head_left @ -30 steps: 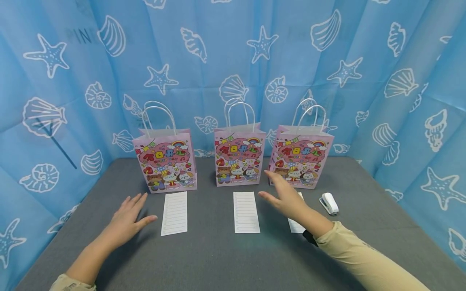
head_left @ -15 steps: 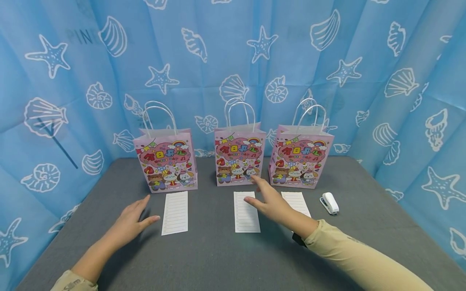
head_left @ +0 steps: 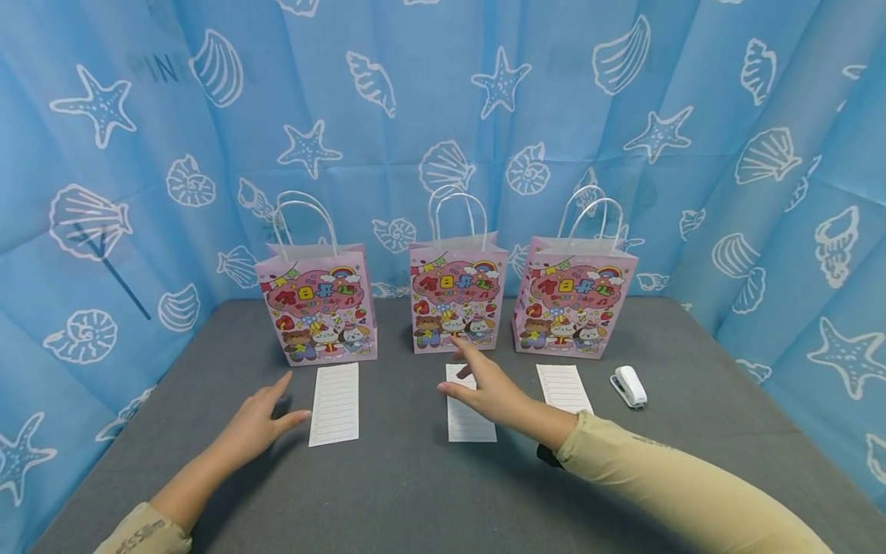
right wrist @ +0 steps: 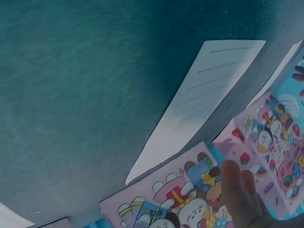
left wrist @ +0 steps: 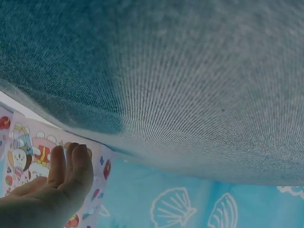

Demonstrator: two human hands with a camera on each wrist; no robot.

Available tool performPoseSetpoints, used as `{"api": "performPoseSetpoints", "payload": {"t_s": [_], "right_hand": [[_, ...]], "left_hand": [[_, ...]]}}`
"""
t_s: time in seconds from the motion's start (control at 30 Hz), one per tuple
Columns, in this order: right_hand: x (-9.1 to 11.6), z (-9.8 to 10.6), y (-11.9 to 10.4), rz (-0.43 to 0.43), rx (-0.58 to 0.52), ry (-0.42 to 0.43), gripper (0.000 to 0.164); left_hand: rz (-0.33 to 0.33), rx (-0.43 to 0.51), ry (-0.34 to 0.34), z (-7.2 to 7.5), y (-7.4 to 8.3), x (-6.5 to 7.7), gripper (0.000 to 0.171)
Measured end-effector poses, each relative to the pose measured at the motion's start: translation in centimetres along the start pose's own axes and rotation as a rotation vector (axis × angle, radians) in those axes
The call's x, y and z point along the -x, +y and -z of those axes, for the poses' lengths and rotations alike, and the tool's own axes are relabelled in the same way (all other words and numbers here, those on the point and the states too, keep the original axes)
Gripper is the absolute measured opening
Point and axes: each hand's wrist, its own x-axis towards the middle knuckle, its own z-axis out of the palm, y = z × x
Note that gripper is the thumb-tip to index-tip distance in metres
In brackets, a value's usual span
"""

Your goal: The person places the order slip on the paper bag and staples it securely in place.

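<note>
Over the middle lined paper slip my right hand reaches with fingers extended and thumb apart, holding nothing; it hides part of the slip. Left of the left lined slip, my left hand hovers over the table with relaxed fingers and nothing in its grasp. A third slip lies at the right, partly covered by my right forearm. Behind the slips stand three pink cartoon-printed paper gift bags: left bag, middle bag and right bag, all upright with white handles.
A small white stapler lies on the grey tabletop, right of the right slip. A blue curtain printed with shells and starfish hangs behind and on both sides.
My right hand has moved left, from in front of the right bag to over the middle slip, uncovering the right slip. My left hand has shifted slightly right.
</note>
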Motion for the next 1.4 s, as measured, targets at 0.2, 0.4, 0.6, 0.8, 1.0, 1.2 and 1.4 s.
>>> {"api": "performPoseSetpoints", "payload": {"t_s": [0.2,0.4,0.6,0.8,1.0,1.2,1.4], "right_hand": [[-0.7,-0.8,-0.4,0.020,-0.069,-0.050,0.074],[-1.5,-2.0,-1.0,-0.048,-0.128,-0.087,0.079],[-2.0,-3.2,-1.3,-0.079,-0.176,-0.127,0.083],[-2.4,-4.5,-1.3,-0.098,-0.206,-0.173,0.088],[-3.0,-5.4,-1.8,-0.104,-0.234,-0.202,0.088],[-3.6,-6.0,-2.1,-0.105,-0.239,-0.212,0.089],[-4.2,-6.7,-2.4,-0.148,-0.267,-0.222,0.090]], "left_hand": [[-0.011,0.033,0.006,-0.2,0.1,-0.2,0.084],[0.008,0.059,0.001,-0.4,0.4,-0.3,0.084],[0.024,0.083,-0.008,-0.7,0.4,-0.6,0.085],[0.033,0.099,-0.029,-0.8,0.5,-0.7,0.087],[0.049,0.095,-0.036,-0.8,0.5,-1.0,0.087],[0.052,0.070,-0.041,-0.7,0.3,-1.1,0.088],[0.045,0.043,-0.055,-0.6,0.2,-1.4,0.087]]}}
